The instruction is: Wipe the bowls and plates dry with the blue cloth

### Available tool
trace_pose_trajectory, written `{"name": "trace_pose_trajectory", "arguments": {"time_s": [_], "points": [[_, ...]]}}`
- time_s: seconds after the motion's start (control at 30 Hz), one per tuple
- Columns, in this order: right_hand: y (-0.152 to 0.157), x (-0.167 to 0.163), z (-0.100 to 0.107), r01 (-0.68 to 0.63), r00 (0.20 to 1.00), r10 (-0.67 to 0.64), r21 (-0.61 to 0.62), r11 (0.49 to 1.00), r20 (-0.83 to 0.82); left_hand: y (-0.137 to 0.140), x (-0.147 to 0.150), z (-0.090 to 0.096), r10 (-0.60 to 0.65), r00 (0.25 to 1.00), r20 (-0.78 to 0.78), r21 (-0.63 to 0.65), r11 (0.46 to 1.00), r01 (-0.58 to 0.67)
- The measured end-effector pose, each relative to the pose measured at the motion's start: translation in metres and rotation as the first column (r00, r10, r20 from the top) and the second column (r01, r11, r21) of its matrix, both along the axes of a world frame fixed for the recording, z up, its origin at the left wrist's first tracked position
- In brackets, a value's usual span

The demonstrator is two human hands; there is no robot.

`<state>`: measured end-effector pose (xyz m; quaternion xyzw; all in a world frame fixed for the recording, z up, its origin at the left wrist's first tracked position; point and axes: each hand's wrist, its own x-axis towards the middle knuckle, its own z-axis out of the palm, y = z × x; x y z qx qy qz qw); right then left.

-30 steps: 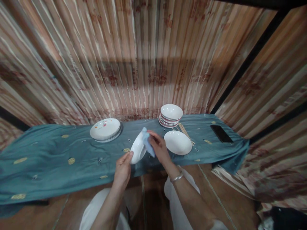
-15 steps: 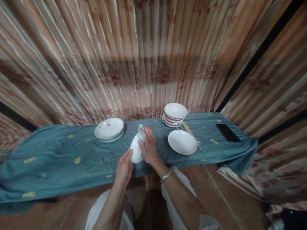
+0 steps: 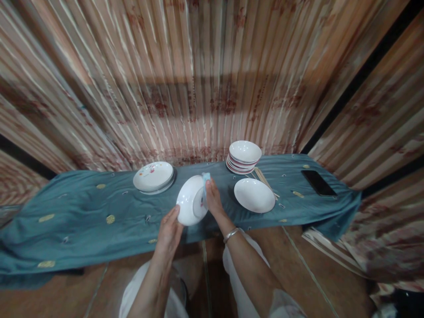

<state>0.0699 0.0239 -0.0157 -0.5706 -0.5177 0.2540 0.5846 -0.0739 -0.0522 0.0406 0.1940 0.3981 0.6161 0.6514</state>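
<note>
A white bowl is tilted up above the table's front part, its underside and foot ring facing me. My left hand grips its lower left rim, thumb on the outside. At the bowl's right side, my right hand holds a light blue cloth against the edge; the fingers behind the bowl are hidden. A silver bangle circles the right wrist.
A stack of flowered plates stands on the left of the teal tablecloth. To the right are stacked bowls, chopsticks, a single white dish and a black phone. Curtains hang behind.
The bowl has turned so that its underside now faces me. My right hand with the cloth has moved from across the bowl to its right edge.
</note>
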Motion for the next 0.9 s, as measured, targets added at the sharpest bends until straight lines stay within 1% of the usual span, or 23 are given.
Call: {"name": "trace_pose_trajectory", "arguments": {"time_s": [0.07,0.1,0.23,0.37,0.47,0.63,0.77,0.83,0.9], "points": [[-0.003,0.002,0.003,0.012,1.000,-0.012,-0.006,1.000,0.019,0.000,-0.001,-0.002,-0.003,1.000,-0.009,-0.019,1.000,0.003],[-0.005,0.003,0.005,0.011,0.999,-0.012,0.015,1.000,0.035,0.000,0.000,-0.003,-0.007,1.000,-0.017,-0.027,1.000,0.006],[-0.017,0.002,0.016,-0.034,0.984,0.007,0.148,0.988,0.179,0.000,0.001,-0.005,-0.038,0.999,-0.027,-0.012,0.999,0.037],[-0.030,-0.001,0.026,-0.067,0.944,0.000,0.192,0.979,0.330,-0.001,0.003,-0.002,-0.054,0.998,-0.040,0.010,0.998,0.054],[-0.037,-0.005,0.031,-0.106,0.897,-0.001,0.216,0.971,0.443,-0.001,0.004,0.000,-0.060,0.997,-0.038,0.008,0.998,0.060],[-0.053,-0.018,0.039,-0.200,0.778,0.021,0.216,0.956,0.628,0.002,0.005,-0.003,-0.050,0.999,-0.003,0.019,0.999,0.050],[-0.064,-0.028,0.044,-0.287,0.686,0.062,0.192,0.938,0.725,0.005,0.001,-0.008,-0.027,1.000,0.008,0.020,0.999,0.027],[-0.064,-0.029,0.045,-0.306,0.669,0.073,0.185,0.934,0.740,0.007,0.000,-0.009,-0.019,1.000,0.018,0.011,1.000,0.019],[-0.061,-0.029,0.046,-0.294,0.683,0.065,0.192,0.936,0.728,0.007,0.000,-0.008,-0.024,0.999,0.025,-0.004,1.000,0.024]]}}
